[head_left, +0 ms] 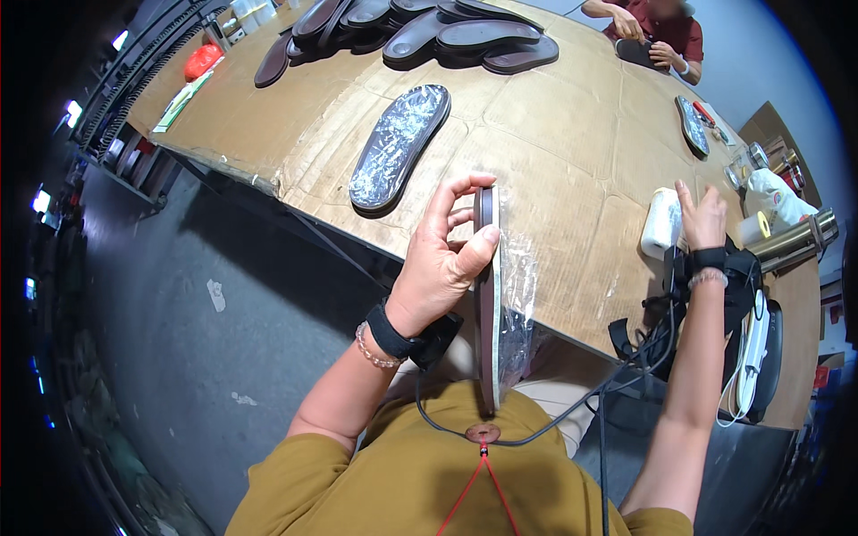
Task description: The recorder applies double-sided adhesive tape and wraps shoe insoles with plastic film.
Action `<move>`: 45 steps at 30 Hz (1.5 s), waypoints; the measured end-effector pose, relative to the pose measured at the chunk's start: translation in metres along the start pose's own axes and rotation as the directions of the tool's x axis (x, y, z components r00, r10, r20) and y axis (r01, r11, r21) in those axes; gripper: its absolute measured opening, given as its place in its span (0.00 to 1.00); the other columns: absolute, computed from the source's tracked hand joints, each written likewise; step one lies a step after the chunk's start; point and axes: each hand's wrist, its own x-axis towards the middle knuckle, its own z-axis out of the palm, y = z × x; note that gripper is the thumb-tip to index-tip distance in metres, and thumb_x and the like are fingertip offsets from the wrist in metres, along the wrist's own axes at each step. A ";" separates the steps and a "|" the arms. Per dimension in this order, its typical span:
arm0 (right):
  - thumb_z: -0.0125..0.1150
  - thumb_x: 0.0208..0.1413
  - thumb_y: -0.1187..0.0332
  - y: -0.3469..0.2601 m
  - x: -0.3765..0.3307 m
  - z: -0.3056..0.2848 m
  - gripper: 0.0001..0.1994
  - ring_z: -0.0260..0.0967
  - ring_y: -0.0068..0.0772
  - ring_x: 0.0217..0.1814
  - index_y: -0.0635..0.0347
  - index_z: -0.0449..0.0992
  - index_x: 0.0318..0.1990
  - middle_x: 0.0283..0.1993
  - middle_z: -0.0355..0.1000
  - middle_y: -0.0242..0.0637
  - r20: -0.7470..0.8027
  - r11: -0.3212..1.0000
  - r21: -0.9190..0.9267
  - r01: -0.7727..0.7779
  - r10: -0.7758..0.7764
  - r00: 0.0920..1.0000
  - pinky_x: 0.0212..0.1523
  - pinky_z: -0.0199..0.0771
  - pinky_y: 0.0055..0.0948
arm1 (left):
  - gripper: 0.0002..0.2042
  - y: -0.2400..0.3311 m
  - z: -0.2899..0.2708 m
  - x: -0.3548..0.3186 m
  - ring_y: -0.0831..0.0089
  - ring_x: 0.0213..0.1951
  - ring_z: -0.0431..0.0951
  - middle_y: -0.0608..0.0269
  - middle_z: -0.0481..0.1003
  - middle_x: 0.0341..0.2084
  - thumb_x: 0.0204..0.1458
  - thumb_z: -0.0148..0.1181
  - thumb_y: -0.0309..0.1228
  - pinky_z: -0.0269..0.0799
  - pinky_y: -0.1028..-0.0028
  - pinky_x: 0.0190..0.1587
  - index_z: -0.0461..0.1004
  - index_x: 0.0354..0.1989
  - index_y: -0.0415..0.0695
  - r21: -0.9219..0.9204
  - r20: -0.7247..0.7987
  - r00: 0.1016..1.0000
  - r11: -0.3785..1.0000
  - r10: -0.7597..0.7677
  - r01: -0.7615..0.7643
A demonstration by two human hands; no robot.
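My left hand (451, 246) pinches a dark brown shoe sole (485, 313), held on edge near my chest. Clear plastic film (517, 313) hangs from the sole's right side. My right hand (704, 219) is stretched out at the right of the table, fingers apart, close beside a white rounded object (661, 223); whether it touches that object I cannot tell. Another sole (399, 147), its upper face covered in shiny clear film, lies flat on the table beyond my left hand.
Dark soles (447, 36) are piled on the far side of the cardboard-covered table (554, 134). Across it, a person (657, 40) handles a dark sole. At right stand a metal cylinder (795, 241), a white bag (773, 196) and black cables (657, 344). A red bag (203, 62) sits far left.
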 end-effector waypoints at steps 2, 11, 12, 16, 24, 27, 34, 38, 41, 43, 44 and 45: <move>0.60 0.66 0.48 -0.046 -0.035 -0.050 0.27 0.76 0.56 0.53 0.69 0.77 0.54 0.53 0.77 0.53 -0.485 0.825 0.311 0.471 -0.288 0.825 0.54 0.76 0.47 | 0.25 -0.008 -0.002 -0.002 0.75 0.53 0.72 0.63 0.65 0.57 0.62 0.64 0.38 0.76 0.76 0.45 0.66 0.66 0.48 0.058 -0.039 0.999 0.998 0.025 -0.022; 0.59 0.70 0.55 -0.124 -0.156 -0.133 0.19 0.73 0.31 0.34 0.66 0.78 0.46 0.35 0.76 0.40 0.051 0.184 0.976 0.113 -0.705 0.707 0.38 0.73 0.31 | 0.24 -0.020 0.013 0.000 0.69 0.54 0.73 0.60 0.64 0.58 0.68 0.56 0.45 0.75 0.69 0.52 0.65 0.67 0.47 0.160 -0.020 1.000 0.987 0.008 -0.005; 0.59 0.70 0.55 -0.122 -0.156 -0.127 0.19 0.73 0.31 0.34 0.66 0.78 0.46 0.35 0.76 0.40 0.053 0.181 0.978 0.108 -0.706 0.707 0.38 0.73 0.31 | 0.24 -0.019 0.015 -0.001 0.70 0.53 0.73 0.59 0.64 0.57 0.69 0.54 0.45 0.74 0.70 0.53 0.64 0.67 0.45 0.163 -0.004 1.000 0.986 0.017 -0.016; 0.52 0.72 0.45 -0.111 -0.151 -0.107 0.27 0.72 0.27 0.36 0.67 0.77 0.46 0.33 0.74 0.40 0.169 0.214 0.977 -0.012 -0.732 0.660 0.40 0.73 0.29 | 0.23 -0.018 0.018 -0.001 0.73 0.48 0.72 0.59 0.64 0.56 0.70 0.50 0.43 0.72 0.71 0.52 0.63 0.67 0.42 0.179 0.008 0.998 0.982 0.062 -0.062; 0.53 0.72 0.46 -0.106 -0.163 -0.087 0.26 0.71 0.21 0.37 0.66 0.76 0.49 0.37 0.76 0.31 0.345 0.171 0.899 -0.403 -0.843 0.412 0.42 0.74 0.23 | 0.22 -0.022 0.016 0.001 0.81 0.43 0.69 0.60 0.64 0.55 0.71 0.48 0.42 0.71 0.75 0.45 0.61 0.67 0.43 0.149 -0.014 0.999 0.988 0.046 -0.043; 0.59 0.71 0.53 -0.105 -0.159 -0.082 0.20 0.72 0.18 0.37 0.64 0.76 0.51 0.36 0.77 0.31 0.389 0.139 0.813 -0.565 -0.853 0.348 0.42 0.74 0.21 | 0.23 -0.031 0.017 0.005 0.81 0.43 0.69 0.60 0.64 0.55 0.71 0.48 0.43 0.71 0.77 0.45 0.58 0.67 0.44 0.034 -0.110 0.991 0.997 0.075 -0.072; 0.73 0.61 0.57 -0.095 -0.130 -0.105 0.28 0.74 0.18 0.48 0.67 0.73 0.60 0.45 0.77 0.33 0.228 0.022 0.827 -0.561 -0.926 0.300 0.51 0.74 0.20 | 0.24 -0.043 0.013 0.010 0.79 0.50 0.65 0.61 0.63 0.53 0.71 0.52 0.44 0.66 0.75 0.56 0.52 0.66 0.46 -0.128 -0.342 0.908 0.945 0.242 -0.300; 0.83 0.45 0.56 -0.085 -0.128 -0.122 0.41 0.72 0.37 0.64 0.61 0.70 0.65 0.58 0.75 0.44 0.088 0.242 0.941 0.235 -0.848 0.523 0.63 0.71 0.35 | 0.25 -0.044 0.013 0.012 0.79 0.50 0.70 0.66 0.66 0.52 0.69 0.58 0.42 0.70 0.75 0.55 0.51 0.66 0.52 -0.158 -0.434 0.849 0.902 0.302 -0.401; 0.84 0.40 0.57 -0.069 -0.132 -0.106 0.42 0.73 0.48 0.64 0.58 0.71 0.65 0.57 0.76 0.49 0.074 0.349 0.873 0.341 -0.785 0.615 0.65 0.70 0.41 | 0.27 -0.053 0.010 0.004 0.77 0.53 0.67 0.60 0.62 0.56 0.65 0.65 0.32 0.67 0.73 0.58 0.53 0.64 0.46 -0.019 -0.307 0.900 0.944 0.308 -0.330; 0.83 0.41 0.60 -0.058 -0.137 -0.108 0.39 0.75 0.50 0.62 0.60 0.73 0.62 0.55 0.78 0.50 0.102 0.405 0.840 0.360 -0.771 0.629 0.65 0.72 0.40 | 0.28 -0.051 0.006 -0.010 0.76 0.55 0.67 0.58 0.62 0.59 0.64 0.65 0.29 0.67 0.73 0.59 0.53 0.64 0.45 -0.026 -0.200 0.939 0.957 0.279 -0.290; 0.83 0.41 0.60 -0.053 -0.138 -0.107 0.39 0.75 0.50 0.62 0.60 0.73 0.62 0.55 0.78 0.50 0.099 0.408 0.837 0.365 -0.769 0.632 0.65 0.72 0.40 | 0.28 -0.052 0.003 -0.017 0.75 0.57 0.67 0.56 0.61 0.61 0.63 0.66 0.27 0.67 0.72 0.61 0.54 0.64 0.44 -0.023 -0.095 0.967 0.970 0.238 -0.241; 0.83 0.42 0.62 -0.049 -0.140 -0.106 0.37 0.75 0.50 0.62 0.61 0.74 0.61 0.55 0.78 0.50 0.078 0.418 0.814 0.404 -0.767 0.637 0.64 0.72 0.39 | 0.29 -0.052 -0.001 -0.024 0.73 0.58 0.69 0.53 0.63 0.62 0.61 0.66 0.23 0.69 0.71 0.61 0.54 0.65 0.43 -0.010 -0.061 0.983 0.985 0.173 -0.174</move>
